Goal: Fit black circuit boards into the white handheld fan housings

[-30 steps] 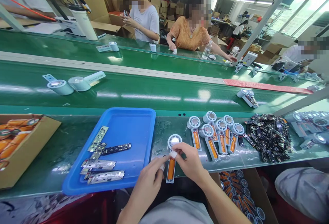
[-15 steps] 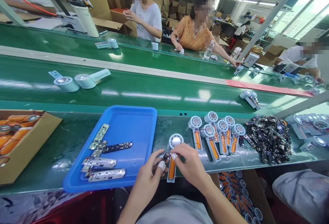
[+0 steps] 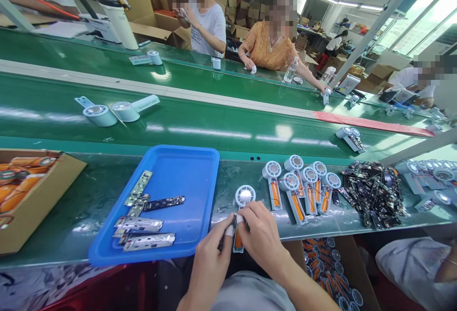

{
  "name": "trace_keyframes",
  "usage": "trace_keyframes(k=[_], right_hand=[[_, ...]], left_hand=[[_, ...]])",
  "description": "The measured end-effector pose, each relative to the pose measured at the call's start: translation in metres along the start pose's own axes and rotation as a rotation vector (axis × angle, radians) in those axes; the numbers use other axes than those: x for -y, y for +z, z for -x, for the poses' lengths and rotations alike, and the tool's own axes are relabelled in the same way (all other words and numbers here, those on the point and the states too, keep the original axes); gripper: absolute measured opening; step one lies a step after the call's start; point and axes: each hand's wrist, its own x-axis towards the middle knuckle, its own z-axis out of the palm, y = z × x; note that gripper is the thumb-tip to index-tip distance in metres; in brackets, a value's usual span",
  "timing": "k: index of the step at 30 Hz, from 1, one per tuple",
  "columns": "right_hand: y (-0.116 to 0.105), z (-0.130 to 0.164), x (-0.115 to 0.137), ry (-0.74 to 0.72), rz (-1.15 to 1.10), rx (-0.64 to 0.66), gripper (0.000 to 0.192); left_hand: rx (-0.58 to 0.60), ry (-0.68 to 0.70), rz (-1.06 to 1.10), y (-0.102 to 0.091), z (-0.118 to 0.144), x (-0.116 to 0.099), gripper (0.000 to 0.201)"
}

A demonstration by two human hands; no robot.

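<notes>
A small handheld fan [image 3: 245, 196] lies on the bench in front of me, its round head away from me and an orange battery in its open handle. My left hand [image 3: 213, 249] is closed at the handle's left side, fingertips wrapped in white tape. A dark circuit board is in it, now mostly hidden by the fingers. My right hand [image 3: 262, 230] covers the upper handle from the right, thumb and fingers pinched close to the left fingertips. What the right fingers grip, perhaps a wire, cannot be made out.
Left of my hands stands a blue tray [image 3: 189, 168] with several circuit boards [image 3: 164, 203]. To the right lie several opened fans [image 3: 294, 183] and a heap of boards [image 3: 374, 197]. A carton [image 3: 53, 197] holds orange batteries. Beyond runs a green conveyor belt [image 3: 214, 128]; co-workers sit across.
My hands have drawn together over the fan's handle, and the left has turned so the board is mostly hidden. Two fans on the belt have shifted slightly right.
</notes>
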Motion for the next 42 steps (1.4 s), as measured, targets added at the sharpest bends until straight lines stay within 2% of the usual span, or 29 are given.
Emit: trace_keyframes(k=[5,13,17,19,22,25,28,33,42], right_hand=[[0.010,0.003,0.007,0.043,0.028,-0.121,0.021],[0.017,0.005,0.011,0.051,0.090,-0.170,0.021],[0.021,0.008,0.011,0.054,0.131,-0.182,0.021],[0.019,0.007,0.008,0.030,0.092,-0.151,0.022],[0.011,0.003,-0.002,-0.004,-0.045,-0.036,0.019],[0.000,-0.004,-0.012,0.035,-0.197,0.078,0.015],[-0.011,-0.010,-0.019,0.090,-0.321,0.185,0.017],[-0.021,-0.018,-0.027,-0.036,-0.375,0.289,0.017],[-0.011,-0.011,-0.041,-0.074,-0.453,0.238,0.014]], left_hand=[[-0.068,0.081,-0.043,0.007,0.006,0.002,0.032],[-0.069,0.215,-0.131,0.013,0.012,0.010,0.036],[-0.058,0.223,-0.121,0.016,0.015,0.014,0.038],[-0.048,0.185,-0.097,0.013,0.013,0.014,0.037],[0.023,0.037,-0.022,0.005,0.006,0.011,0.036],[0.116,-0.120,0.094,-0.003,-0.003,0.005,0.034],[0.145,-0.202,0.206,-0.006,-0.008,0.001,0.034],[0.188,-0.189,0.291,-0.008,-0.015,-0.001,0.031],[0.305,-0.101,0.162,-0.014,-0.021,-0.001,0.038]])
